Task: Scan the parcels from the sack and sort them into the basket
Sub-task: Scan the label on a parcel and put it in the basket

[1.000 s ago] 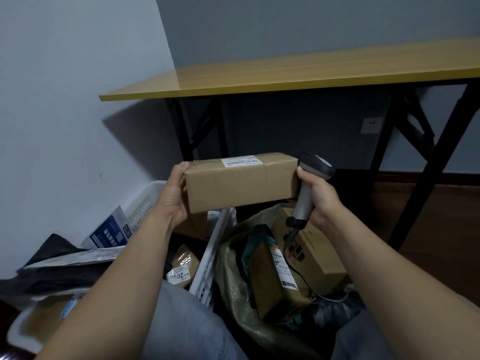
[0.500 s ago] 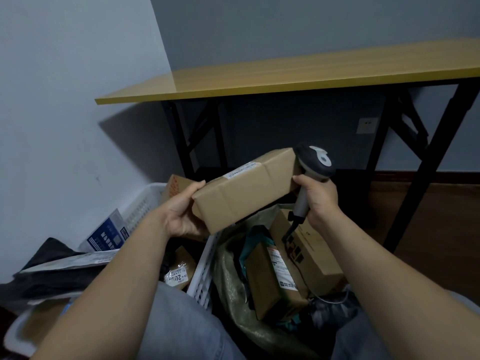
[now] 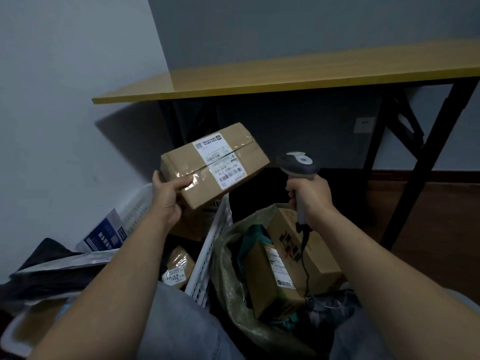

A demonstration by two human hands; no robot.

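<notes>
From my seat I cannot read much: the print on the white shipping label (image 3: 220,159) is too small to make out beyond barcodes, and both of my forearms run off the bottom edge. The white slatted plastic basket (image 3: 207,255) is half hidden behind the left arm, its far left corner cut off by the frame. The olive woven sack (image 3: 233,294) slumps open between the knees, its lower part lost in shadow — I cannot tell how deep it goes.

My left hand (image 3: 166,198) clamps the near end of the long brown cardboard parcel (image 3: 207,167), thumb lying across the clear tape on top. The parcel hangs in the air above the basket's far side, its long axis running from lower left to upper right, the far end raised, the labelled face turned up towards me. My right hand (image 3: 309,198) is wrapped tight round the handle of the grey handheld barcode scanner (image 3: 298,165), head at the top, apart from the parcel and just right of it; its cable drops into the sack.

I count one parcel in hand, two brown boxes showing in the sack, and at least three packages in the basket — one scanner, one basket, one sack.
</notes>
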